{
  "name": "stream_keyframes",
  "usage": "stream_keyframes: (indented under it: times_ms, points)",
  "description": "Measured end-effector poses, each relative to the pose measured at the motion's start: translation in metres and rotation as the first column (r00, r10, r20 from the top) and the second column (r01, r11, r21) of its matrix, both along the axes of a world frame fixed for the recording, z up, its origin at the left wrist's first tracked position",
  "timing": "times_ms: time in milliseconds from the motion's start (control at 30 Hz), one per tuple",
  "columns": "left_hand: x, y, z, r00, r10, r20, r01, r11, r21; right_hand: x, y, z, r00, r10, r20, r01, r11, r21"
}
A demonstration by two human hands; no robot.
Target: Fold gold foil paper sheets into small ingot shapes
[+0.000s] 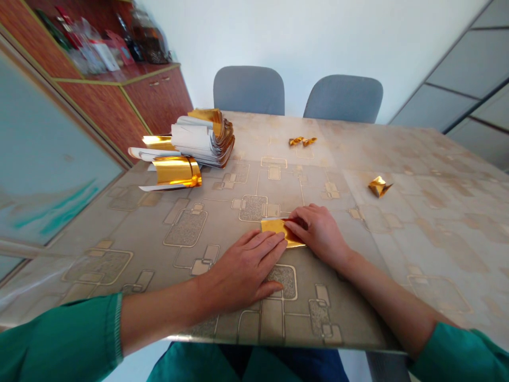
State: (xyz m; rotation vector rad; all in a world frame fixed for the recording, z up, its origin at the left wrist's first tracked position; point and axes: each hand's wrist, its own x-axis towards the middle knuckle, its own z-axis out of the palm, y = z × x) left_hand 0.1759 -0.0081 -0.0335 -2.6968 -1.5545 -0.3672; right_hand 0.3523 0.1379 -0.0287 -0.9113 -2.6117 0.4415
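A small sheet of gold foil paper, folded over, lies on the patterned tablecloth in front of me. My left hand rests flat, its outstretched fingertips pressing on the sheet's near side. At the right end, my right hand pinches the foil paper between thumb and bent fingers; part of the edge is hidden under them. Farther off to the right sits a folded gold foil piece. Two more folded gold pieces lie side by side toward the far edge.
At the table's far left stands a thick stack of foil paper, with loose curled gold sheets before it. Two grey chairs back onto the far edge. A wooden cabinet holding bottles and bags is at the left.
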Motion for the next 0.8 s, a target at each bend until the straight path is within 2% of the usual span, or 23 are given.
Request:
stream_keyframes:
  times_ms: [167, 800]
  points:
    - [-0.0003, 0.0004, -0.0011, 1.000, 0.009, -0.002, -0.009, 1.000, -0.024, -0.0030, -0.0010, -0.0002, 0.999, -0.030, 0.017, 0.029, 0.999, 0.030]
    - [-0.0002, 0.0013, 0.0028, 1.000, 0.019, -0.011, -0.020, 0.996, -0.084, -0.0033, 0.0019, 0.0020, 0.997, -0.079, 0.003, 0.079, 0.996, -0.044]
